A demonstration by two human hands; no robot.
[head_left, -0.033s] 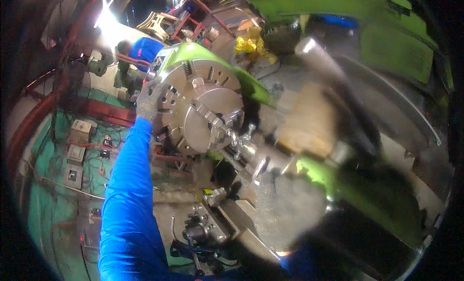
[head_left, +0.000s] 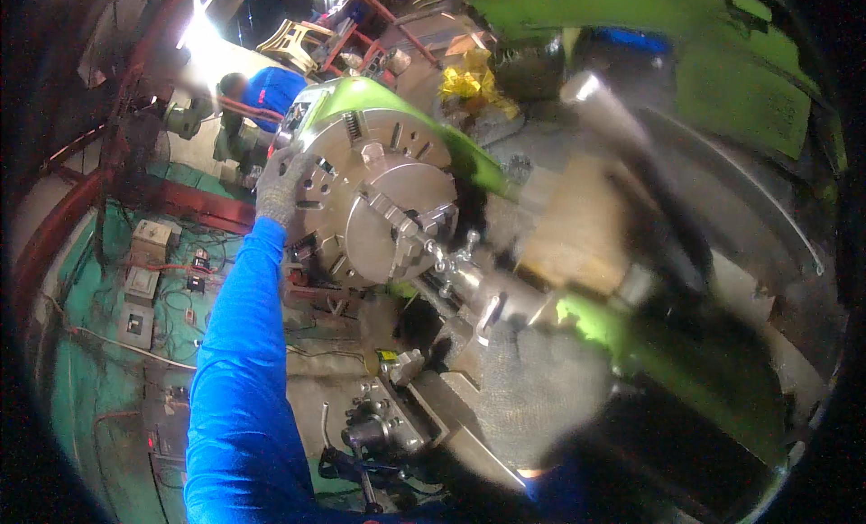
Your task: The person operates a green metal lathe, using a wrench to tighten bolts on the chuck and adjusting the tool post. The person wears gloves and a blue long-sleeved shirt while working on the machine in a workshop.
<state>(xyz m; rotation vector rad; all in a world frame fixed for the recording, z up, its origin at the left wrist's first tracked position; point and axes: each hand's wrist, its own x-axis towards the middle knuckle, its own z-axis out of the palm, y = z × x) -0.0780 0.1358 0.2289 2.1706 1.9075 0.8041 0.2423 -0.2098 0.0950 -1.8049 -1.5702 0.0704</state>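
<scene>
Head view, hands (head_left: 278,188), chuck (head_left: 336,195), boxes (head_left: 141,286), contents unclear

Right hand (head_left: 541,393) badly blurred

Harsh glare (head_left: 200,41) top left washes out my view nearby. Cream chair (head_left: 290,38) far back, near slanting red rail (head_left: 394,22). Brownish floor (head_left: 417,84) behind. Lower left, green panel (head_left: 83,384), wall or floor I can't tell: grey boxes (head_left: 139,287), cables (head_left: 135,347). Red beam (head_left: 203,206) above.

Left hand (head_left: 281,186) beside lathe chuck (head_left: 419,188), right hand (head_left: 541,396) near tailstock (head_left: 514,300).
</scene>
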